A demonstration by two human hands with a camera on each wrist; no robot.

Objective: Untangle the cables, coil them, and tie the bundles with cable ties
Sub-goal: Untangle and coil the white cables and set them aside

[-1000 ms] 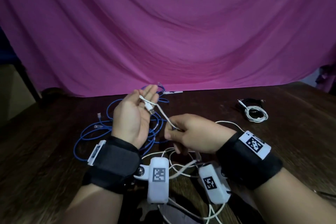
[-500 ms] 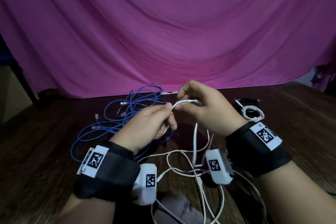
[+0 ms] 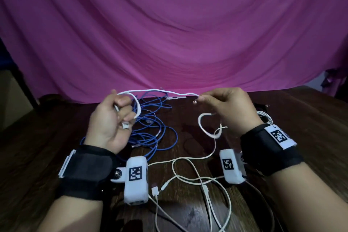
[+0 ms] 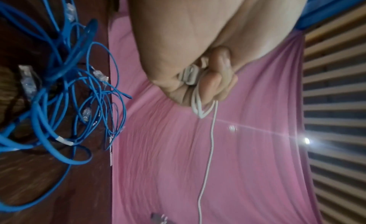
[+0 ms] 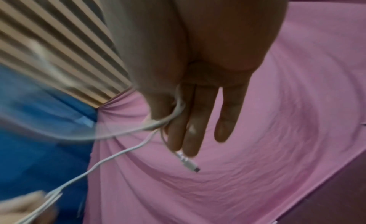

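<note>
A thin white cable (image 3: 162,91) stretches in the air between my two hands above the wooden table (image 3: 47,137). My left hand (image 3: 113,118) is curled round a small loop of it, its USB plug (image 3: 125,125) poking out below the fingers; the left wrist view shows the loops (image 4: 198,105) in the fist. My right hand (image 3: 224,107) pinches the cable near its other end, and the small plug (image 5: 189,162) hangs past the fingertips. More white cable (image 3: 205,126) drops from this hand to the table. A tangle of blue network cable (image 3: 150,128) lies behind my left hand.
Loose white cables (image 3: 203,181) with plugs sprawl on the table between my wrists. A coiled white cable (image 3: 265,117) and a dark bundle sit at the far right. A white strip (image 3: 177,97) lies at the table's back edge. A pink curtain (image 3: 169,34) hangs behind.
My hands, close together half a second ago, have pulled apart, drawing the white cable taut between them. The left hand now holds a loop of it in its fist.
</note>
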